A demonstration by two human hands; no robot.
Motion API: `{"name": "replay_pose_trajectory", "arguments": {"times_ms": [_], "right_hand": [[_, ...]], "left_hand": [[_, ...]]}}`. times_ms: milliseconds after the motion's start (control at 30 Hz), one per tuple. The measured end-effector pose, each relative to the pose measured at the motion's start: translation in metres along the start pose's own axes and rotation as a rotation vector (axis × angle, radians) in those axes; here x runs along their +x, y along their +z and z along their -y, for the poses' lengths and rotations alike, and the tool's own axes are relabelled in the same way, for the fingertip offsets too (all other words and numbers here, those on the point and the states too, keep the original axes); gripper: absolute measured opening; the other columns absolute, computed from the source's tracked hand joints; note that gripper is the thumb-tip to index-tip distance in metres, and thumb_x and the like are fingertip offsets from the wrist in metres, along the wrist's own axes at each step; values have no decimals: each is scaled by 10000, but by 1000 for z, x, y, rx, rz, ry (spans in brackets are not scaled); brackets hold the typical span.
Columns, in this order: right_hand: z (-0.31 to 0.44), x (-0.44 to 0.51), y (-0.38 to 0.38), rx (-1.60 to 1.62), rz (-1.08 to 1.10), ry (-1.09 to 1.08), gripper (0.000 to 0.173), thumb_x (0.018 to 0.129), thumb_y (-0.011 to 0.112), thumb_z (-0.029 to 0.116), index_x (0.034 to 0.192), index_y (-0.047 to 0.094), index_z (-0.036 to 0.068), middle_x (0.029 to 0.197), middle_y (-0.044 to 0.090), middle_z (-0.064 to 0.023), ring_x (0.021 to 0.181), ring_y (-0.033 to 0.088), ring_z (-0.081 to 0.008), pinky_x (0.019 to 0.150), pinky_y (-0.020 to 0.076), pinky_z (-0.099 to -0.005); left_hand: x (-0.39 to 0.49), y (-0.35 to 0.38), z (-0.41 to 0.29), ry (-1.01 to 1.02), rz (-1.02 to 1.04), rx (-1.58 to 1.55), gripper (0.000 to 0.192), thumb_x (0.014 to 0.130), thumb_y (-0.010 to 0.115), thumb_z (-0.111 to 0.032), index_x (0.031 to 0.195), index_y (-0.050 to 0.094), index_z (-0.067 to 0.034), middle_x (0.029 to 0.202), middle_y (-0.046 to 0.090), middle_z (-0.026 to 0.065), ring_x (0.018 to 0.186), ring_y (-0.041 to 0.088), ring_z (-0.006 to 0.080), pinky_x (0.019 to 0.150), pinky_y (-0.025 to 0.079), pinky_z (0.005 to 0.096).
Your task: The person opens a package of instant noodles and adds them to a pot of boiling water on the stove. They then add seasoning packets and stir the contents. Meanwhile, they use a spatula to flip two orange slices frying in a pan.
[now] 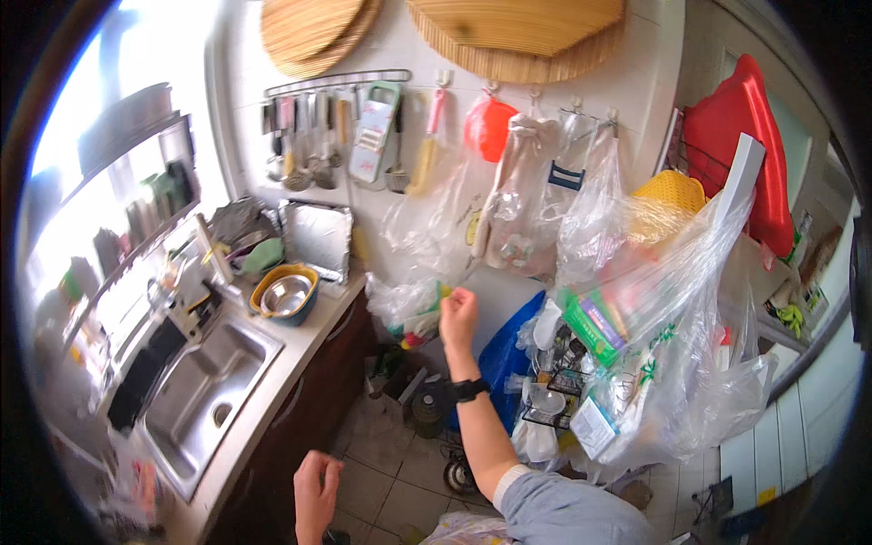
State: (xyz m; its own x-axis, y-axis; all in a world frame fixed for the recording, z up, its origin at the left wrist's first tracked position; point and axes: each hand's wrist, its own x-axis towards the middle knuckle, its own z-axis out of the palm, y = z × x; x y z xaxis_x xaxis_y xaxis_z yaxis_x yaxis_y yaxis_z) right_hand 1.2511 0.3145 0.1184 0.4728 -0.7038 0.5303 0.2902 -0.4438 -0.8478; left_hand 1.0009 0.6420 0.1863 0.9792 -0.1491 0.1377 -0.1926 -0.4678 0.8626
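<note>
My right hand [460, 317] is stretched forward with its fingers curled, a dark band on the wrist. It is right beside a hanging clear plastic bag [409, 300] with colourful items at its bottom. A small green and yellow piece [443, 291] shows at its knuckles; whether the fingers grip it or the bag is hidden. My left hand [317, 487] is low in front of the cabinet, loosely curled, with nothing visible in it. Beyond the right hand, a blue plastic bag [501, 354] stands next to a rack of small goods.
A steel sink [204, 402] is set in the counter at left, near a steel bowl [286, 294] in a yellow-rimmed basin. Utensils hang from a wall rail [337, 76]. Stuffed clear bags [688, 381] bulge at right, below a red plastic basin [766, 157]. A green canister [428, 412] stands on the floor.
</note>
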Motion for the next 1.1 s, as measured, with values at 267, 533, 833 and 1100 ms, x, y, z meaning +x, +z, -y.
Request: {"name": "replay_pose_trajectory", "arguments": {"times_ms": [267,533,833,1100], "right_hand": [[-136,157,-39,262,-459,427,444,903,639,160,1263,429,8,1131,587,-100,992,567,-173,866,453,-328],[-139,167,-42,757,-276,467,375,890,690,148,1187,470,82,1026,600,-8,789,569,-89,647,424,-227],[-95,159,-69,756,-157,232,261,906,661,134,1130,559,51,943,597,-6,837,560,-96,685,474,-259],[-34,170,-72,774,-186,227,154,921,626,89,951,476,97,828,556,9,730,601,-117,672,516,-272]], "left_hand": [[255,59,-149,760,299,-52,218,862,610,-39,1058,528,10,1016,557,154,924,587,299,799,480,345],[410,209,-282,1217,193,67,487,818,702,-203,1178,485,43,1091,565,261,1023,572,404,879,478,425],[478,259,-274,948,606,628,580,731,754,-221,1182,502,43,1050,614,267,997,610,379,840,491,409],[493,247,-266,766,861,12,181,811,687,-99,950,617,-7,955,634,126,829,638,213,706,513,332]]}}
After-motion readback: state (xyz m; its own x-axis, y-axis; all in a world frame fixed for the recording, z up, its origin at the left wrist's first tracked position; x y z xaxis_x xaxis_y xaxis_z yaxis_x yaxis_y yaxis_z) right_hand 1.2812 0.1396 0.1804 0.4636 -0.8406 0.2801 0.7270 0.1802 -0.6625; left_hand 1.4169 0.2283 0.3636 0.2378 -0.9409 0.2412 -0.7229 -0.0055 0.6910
